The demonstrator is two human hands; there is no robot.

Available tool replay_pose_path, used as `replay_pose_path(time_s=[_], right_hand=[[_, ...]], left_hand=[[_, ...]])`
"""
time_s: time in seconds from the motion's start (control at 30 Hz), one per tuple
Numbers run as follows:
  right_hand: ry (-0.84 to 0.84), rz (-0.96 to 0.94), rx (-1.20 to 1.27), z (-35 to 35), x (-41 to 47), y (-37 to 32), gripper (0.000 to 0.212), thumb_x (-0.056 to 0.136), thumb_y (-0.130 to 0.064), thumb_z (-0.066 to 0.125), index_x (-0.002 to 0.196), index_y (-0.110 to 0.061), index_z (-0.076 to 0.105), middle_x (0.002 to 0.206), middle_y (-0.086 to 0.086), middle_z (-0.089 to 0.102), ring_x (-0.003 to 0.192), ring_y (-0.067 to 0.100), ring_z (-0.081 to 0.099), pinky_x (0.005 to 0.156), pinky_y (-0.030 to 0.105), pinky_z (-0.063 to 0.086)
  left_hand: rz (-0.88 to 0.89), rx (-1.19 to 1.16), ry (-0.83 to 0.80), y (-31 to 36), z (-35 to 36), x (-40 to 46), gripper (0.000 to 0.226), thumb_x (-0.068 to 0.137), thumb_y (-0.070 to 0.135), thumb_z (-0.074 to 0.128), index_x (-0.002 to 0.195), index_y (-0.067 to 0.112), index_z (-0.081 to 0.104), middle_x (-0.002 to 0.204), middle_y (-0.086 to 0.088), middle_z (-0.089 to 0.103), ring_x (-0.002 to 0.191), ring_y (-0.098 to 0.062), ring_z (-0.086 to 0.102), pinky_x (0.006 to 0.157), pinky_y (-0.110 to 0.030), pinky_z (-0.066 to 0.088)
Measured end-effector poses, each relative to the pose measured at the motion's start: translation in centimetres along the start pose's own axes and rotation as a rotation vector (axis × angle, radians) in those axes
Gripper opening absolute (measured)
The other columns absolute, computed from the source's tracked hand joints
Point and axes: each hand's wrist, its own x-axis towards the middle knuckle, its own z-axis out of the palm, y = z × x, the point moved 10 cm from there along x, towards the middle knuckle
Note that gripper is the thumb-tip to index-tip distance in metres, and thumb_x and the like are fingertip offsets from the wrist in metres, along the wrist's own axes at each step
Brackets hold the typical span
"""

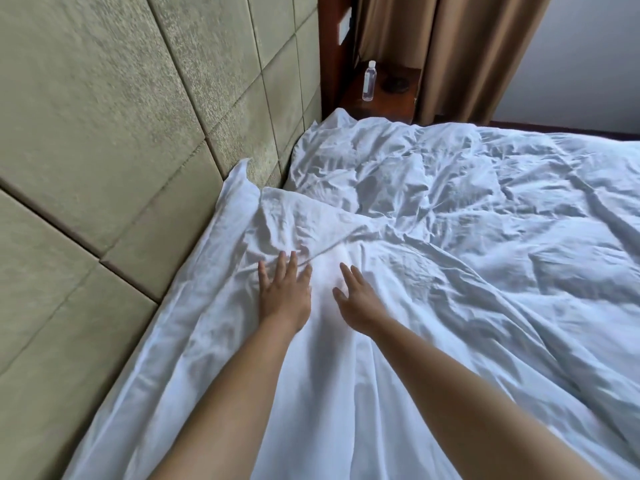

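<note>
Pressing flat with fingers spread, the left hand (284,293) and right hand (356,299) smooth the white duvet (450,271) — uneven strokes could bunch fresh creases toward the padded headboard (138,133).

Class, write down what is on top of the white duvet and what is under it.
On top: the left hand and right hand, fingers straight, on or just above the white duvet. Whatever is under it is covered and cannot be seen.
</note>
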Motion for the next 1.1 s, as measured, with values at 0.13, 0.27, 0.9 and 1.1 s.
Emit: replay_pose_path(time_s=[0.13, 0.27, 0.9, 1.1], right_hand=[[0.032, 0.015, -0.058, -1.3, -4.5, 2.0, 0.060, 0.101, -0.037, 0.035, 0.154, -0.027, 0.009, 0.161, 0.000, 0.009, 0.147, 0.018, 0.012, 0.117, 0.035, 0.016], [0.021, 0.012, -0.162, -2.4, -9.2, 4.7, 0.059, 0.101, -0.038, 0.034, 0.153, -0.024, 0.011, 0.160, 0.002, 0.013, 0.148, 0.020, 0.011, 0.117, 0.034, 0.014], [0.061, -0.125, -0.285, -11.4, -36.8, 21.9, 0.060, 0.095, -0.037, 0.046, 0.149, -0.021, 0.025, 0.156, 0.002, 0.024, 0.145, 0.024, 0.017, 0.116, 0.038, 0.023], [0.123, -0.009, -0.319, -13.0, -45.9, 28.3, 0.061, 0.095, -0.036, 0.049, 0.148, -0.020, 0.026, 0.155, 0.003, 0.026, 0.144, 0.023, 0.019, 0.114, 0.037, 0.026]], left_hand=[[0.004, 0.029, -0.031, 2.2, -0.2, -3.5, 0.051, 0.101, 0.029, 0.024, 0.151, 0.028, 0.015, 0.161, -0.003, -0.002, 0.147, -0.022, -0.012, 0.114, -0.056, -0.011], [0.005, 0.032, -0.071, 5.2, -1.0, -8.2, 0.050, 0.102, 0.031, 0.025, 0.151, 0.026, 0.016, 0.161, -0.002, -0.001, 0.147, -0.023, -0.010, 0.115, -0.054, -0.008], [0.094, 0.030, -0.174, 29.6, -3.2, -32.9, 0.053, 0.100, 0.028, 0.033, 0.150, 0.022, 0.018, 0.159, -0.003, 0.009, 0.147, -0.021, 0.003, 0.118, -0.046, 0.006], [0.242, -0.012, -0.120, 38.1, -2.4, -37.4, 0.054, 0.098, 0.025, 0.036, 0.149, 0.022, 0.020, 0.159, -0.002, 0.012, 0.147, -0.022, 0.006, 0.118, -0.048, 0.010]])
